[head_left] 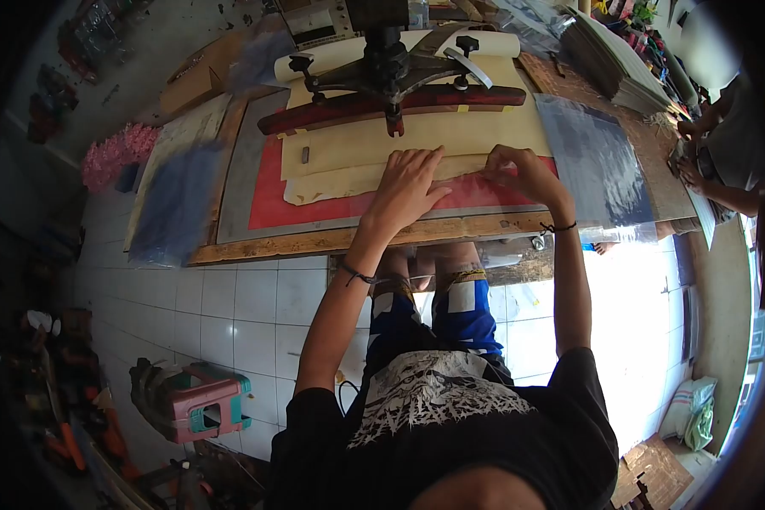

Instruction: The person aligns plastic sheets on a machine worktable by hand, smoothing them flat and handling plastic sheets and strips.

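Note:
My left hand (pixel 410 185) lies with its fingers spread on a tan sheet (pixel 336 182), thumb out toward the right. To its right, my right hand (pixel 521 172) is closed, thumb and fingers bent together at the sheet's front edge. What its fingertips pinch is too small to make out. Under the tan sheet is a red sheet (pixel 268 204), showing along the front and left. A small dark block (pixel 305 155) rests on the tan layer beyond my left hand. Above stands a black press head (pixel 388 72) with a long dark red bar (pixel 314 117).
Clear plastic sheets lie in a left stack (pixel 174 208) and a right stack (pixel 591 153). A pile of grey boards (pixel 616 68) stands at the back right. Another person (pixel 731 144) works at the right end. A pink and green stool (pixel 204 404) is on the tiled floor.

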`<state>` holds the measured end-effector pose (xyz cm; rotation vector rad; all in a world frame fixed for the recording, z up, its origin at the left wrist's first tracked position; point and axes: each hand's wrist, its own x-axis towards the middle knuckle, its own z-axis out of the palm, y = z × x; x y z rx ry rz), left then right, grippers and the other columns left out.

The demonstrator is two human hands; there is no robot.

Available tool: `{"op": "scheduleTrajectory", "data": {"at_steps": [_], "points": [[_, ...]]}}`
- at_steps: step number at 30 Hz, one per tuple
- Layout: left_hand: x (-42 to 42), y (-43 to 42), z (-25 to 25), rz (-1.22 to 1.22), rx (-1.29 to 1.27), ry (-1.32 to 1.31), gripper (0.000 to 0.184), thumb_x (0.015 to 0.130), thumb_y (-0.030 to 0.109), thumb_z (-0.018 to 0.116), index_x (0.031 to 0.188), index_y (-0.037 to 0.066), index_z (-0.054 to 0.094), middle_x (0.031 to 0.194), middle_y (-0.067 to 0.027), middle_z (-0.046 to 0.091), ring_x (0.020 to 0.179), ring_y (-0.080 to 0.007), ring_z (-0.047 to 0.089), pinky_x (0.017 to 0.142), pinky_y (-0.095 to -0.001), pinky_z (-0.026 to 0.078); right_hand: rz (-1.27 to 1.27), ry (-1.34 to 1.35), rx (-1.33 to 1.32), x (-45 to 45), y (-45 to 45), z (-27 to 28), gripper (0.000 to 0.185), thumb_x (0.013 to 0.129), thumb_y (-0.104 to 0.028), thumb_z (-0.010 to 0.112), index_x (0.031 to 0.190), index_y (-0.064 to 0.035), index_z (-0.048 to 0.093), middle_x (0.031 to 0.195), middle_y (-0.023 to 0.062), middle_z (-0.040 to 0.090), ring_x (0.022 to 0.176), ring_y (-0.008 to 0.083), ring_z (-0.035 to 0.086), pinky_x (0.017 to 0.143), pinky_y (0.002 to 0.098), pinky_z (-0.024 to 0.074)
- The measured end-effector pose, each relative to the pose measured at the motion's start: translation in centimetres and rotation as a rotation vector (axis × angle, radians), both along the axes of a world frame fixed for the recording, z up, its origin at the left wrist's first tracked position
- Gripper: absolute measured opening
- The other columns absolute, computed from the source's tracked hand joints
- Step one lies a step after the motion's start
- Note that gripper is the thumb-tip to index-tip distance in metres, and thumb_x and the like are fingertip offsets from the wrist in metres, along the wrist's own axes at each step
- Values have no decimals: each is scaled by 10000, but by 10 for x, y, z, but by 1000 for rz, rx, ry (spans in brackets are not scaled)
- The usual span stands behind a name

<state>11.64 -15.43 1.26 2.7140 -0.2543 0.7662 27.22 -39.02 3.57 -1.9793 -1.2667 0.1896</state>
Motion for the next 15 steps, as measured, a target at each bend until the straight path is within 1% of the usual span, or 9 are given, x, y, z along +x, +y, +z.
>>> {"op": "scheduleTrajectory", "data": {"at_steps": [1,3,6,7,9,10,12,15], "points": [[-1,0,3,16,6,13,589,884,283,789,1382,31,601,1240,-129,648,1177,-310,581,1059,-432,429,1,27,73,-8,-2,3,126,882,-36,768,992,-24,707,1003,69,752,882,206,733,799,330,570],[-2,1,8,46,20,40,538,860,300,812,1314,52,664,1166,-109,652,1119,-300,588,1021,-436,442,-50,-23,88,-14,-5,4,108,895,-5,740,1001,-17,725,1003,70,750,905,194,729,817,324,568],[-3,6,10,6,7,68,361,830,305,837,1097,76,753,1102,-85,647,1072,-281,592,976,-432,453,-73,-34,85,-15,-13,-3,129,914,29,700,1026,-15,747,1010,72,751,922,190,729,828,319,571],[-4,5,12,-12,-1,72,317,835,312,832,1032,78,752,1078,-78,652,1057,-277,601,964,-432,460,-72,-28,83,-15,-15,-7,144,921,38,687,1037,-16,754,1013,73,752,925,192,730,830,319,573],[-6,2,18,-50,-13,78,263,845,327,823,902,81,749,1029,-63,662,1028,-271,618,941,-432,472,-89,-19,190,-17,-17,-16,141,920,59,668,1007,-13,753,1009,72,764,944,200,736,853,318,573],[-5,1,20,-64,-8,96,269,860,335,811,893,78,739,1004,-64,669,1007,-275,628,928,-432,479,-98,-13,244,-18,-18,-20,143,920,69,659,992,-11,752,1006,71,769,954,204,738,865,317,573],[-3,-5,21,-91,-6,128,287,889,350,788,874,72,717,955,-67,683,966,-282,648,902,-432,491,-85,64,254,-16,-21,-20,135,914,84,644,944,-4,742,982,75,775,964,209,740,894,318,565],[12,-16,17,-99,-141,54,307,931,366,750,904,60,743,944,-96,719,917,-295,676,874,-427,512,-41,147,291,-21,-23,-16,150,900,114,620,866,5,718,944,79,776,967,211,740,925,324,555]]}}
